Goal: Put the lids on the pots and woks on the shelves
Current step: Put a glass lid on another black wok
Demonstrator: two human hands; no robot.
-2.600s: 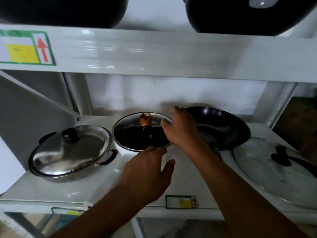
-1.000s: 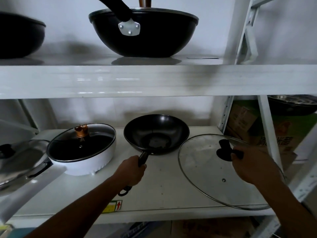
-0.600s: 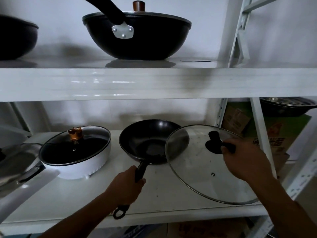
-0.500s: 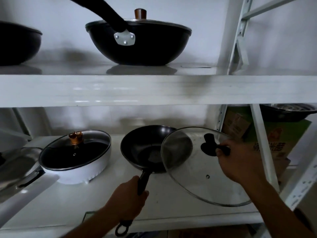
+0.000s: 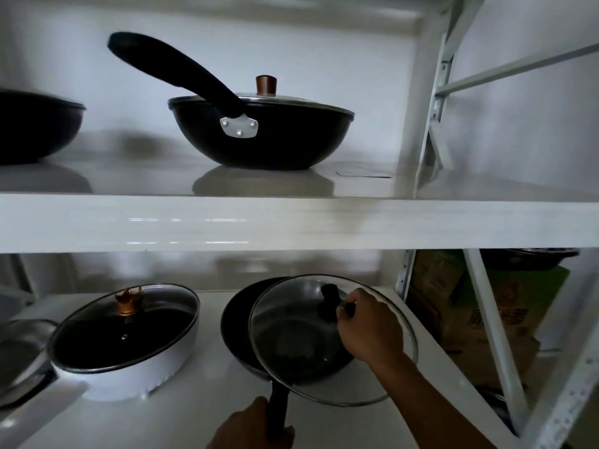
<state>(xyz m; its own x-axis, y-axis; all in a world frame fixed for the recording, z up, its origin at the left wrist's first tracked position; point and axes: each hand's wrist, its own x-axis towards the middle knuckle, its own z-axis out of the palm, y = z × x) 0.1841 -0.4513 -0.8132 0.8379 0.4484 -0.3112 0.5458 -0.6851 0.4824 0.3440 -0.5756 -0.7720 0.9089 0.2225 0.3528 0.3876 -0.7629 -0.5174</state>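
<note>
A black wok [image 5: 238, 332] sits on the lower white shelf [image 5: 201, 413]. My left hand [image 5: 249, 427] grips its black handle at the bottom edge of the view. My right hand [image 5: 368, 325] holds a large glass lid [image 5: 291, 345] by its black knob. The lid hangs tilted over the wok and covers most of its right side, with its right rim past the wok. To the left stands a white pot [image 5: 129, 374] with a glass lid and a copper knob.
On the upper shelf [image 5: 291, 222] stands a black wok [image 5: 259, 134] with a lid and a long handle, and another black pan [image 5: 35, 128] at the far left. A steel-lidded pot [image 5: 19, 354] shows at the lower left. Cardboard boxes [image 5: 453, 312] stand behind the right frame.
My right hand has carried the glass lid leftwards, from beside the wok to over it. My left hand has stayed on the wok's handle. The view has tilted upward.
</note>
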